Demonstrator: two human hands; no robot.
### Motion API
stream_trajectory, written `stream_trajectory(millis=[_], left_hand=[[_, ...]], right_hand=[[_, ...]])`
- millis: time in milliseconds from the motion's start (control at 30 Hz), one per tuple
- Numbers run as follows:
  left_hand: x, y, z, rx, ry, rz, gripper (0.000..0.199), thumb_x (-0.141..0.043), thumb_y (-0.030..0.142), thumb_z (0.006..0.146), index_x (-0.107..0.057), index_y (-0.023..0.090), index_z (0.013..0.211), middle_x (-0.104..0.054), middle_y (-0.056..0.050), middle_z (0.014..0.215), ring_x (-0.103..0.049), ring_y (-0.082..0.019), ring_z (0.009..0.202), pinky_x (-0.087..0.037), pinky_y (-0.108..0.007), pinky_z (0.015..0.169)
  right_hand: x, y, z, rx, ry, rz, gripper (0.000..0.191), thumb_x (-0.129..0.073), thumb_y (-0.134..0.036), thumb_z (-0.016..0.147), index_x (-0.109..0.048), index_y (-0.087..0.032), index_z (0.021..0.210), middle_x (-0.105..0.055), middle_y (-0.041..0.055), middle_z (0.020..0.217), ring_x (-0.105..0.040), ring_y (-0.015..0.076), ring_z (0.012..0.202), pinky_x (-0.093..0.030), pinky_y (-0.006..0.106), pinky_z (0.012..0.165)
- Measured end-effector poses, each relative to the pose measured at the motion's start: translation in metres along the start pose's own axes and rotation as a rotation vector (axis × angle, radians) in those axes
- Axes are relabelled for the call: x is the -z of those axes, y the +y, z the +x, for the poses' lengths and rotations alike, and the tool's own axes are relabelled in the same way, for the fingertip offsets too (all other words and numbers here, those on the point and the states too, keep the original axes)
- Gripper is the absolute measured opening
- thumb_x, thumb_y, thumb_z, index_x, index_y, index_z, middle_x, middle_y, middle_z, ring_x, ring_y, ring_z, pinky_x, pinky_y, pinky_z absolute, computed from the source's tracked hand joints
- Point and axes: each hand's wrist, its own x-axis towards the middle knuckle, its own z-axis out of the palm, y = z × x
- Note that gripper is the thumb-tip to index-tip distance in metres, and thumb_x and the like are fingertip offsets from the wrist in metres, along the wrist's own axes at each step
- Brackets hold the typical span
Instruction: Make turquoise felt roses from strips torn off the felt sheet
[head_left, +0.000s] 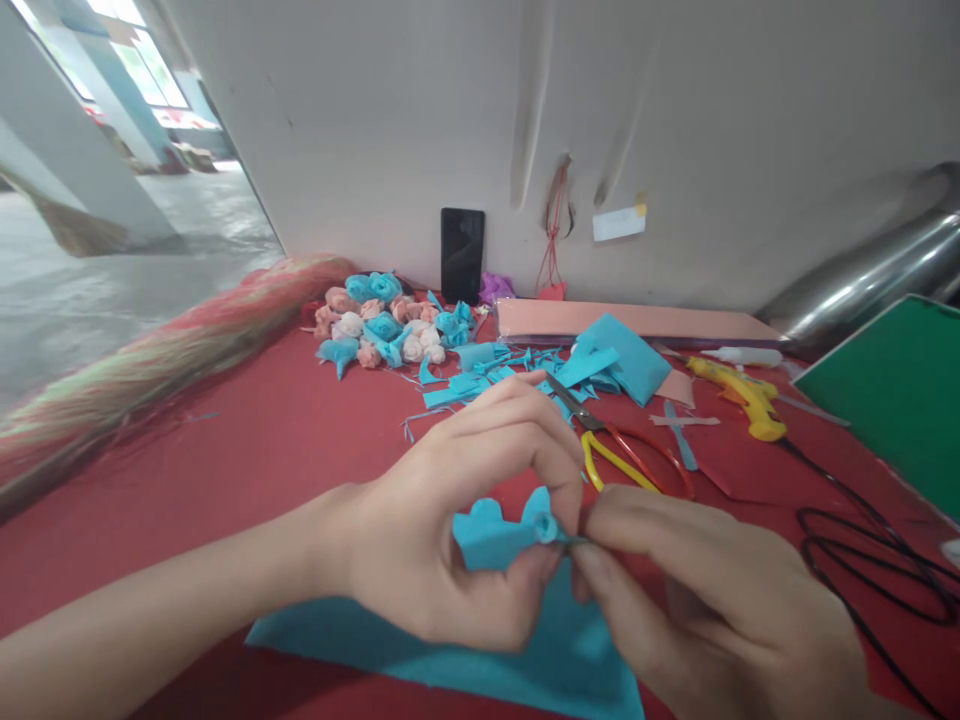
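My left hand point(457, 510) pinches a blue paper piece point(491, 530) that has a scalloped upper edge and a small rolled centre. At the roll's right side, my right hand point(697, 590) holds a thin twisted end of the same piece between thumb and fingers. The fingertips of both hands are close together. Below them a large blue paper sheet point(442, 655) lies on the red tabletop point(187, 520), partly covered by my hands. Scissors point(622, 450) with red and yellow handles lie open just beyond my hands.
Paper flowers point(382, 325) are heaped at the back left, near an upright phone point(462, 255). Blue scraps point(480, 375) and a folded blue piece point(626, 355) lie mid-table. A yellow glue gun point(742, 395) trails a black cable point(870, 560) on the right, near a green board point(900, 400).
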Motion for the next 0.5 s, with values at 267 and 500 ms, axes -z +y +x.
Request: stream_trajectory(millis=[267, 500], left_hand=[[-0.0007, -0.0013, 0.0019, 0.009, 0.016, -0.019, 0.020, -0.054, 0.001, 0.062, -0.052, 0.018, 0.072, -0.052, 0.001, 0.067, -0.055, -0.013, 0.070, -0.049, -0.033, 0.080], [-0.0037, -0.0034, 0.0003, 0.047, 0.046, -0.091, 0.019, -0.051, 0.001, 0.061, -0.053, 0.016, 0.071, -0.053, 0.000, 0.067, -0.053, -0.013, 0.070, -0.049, -0.031, 0.076]], right_hand=[[0.0007, 0.0008, 0.0039, -0.113, -0.088, 0.182, 0.017, -0.056, -0.006, 0.071, -0.061, -0.021, 0.067, -0.065, -0.0088, 0.053, -0.060, 0.0039, 0.040, -0.049, 0.005, 0.044], [-0.0033, -0.0009, -0.0035, 0.030, 0.067, -0.034, 0.009, -0.054, -0.015, 0.083, -0.057, -0.023, 0.081, -0.069, -0.0054, 0.065, -0.067, 0.0097, 0.056, -0.056, 0.017, 0.059]])
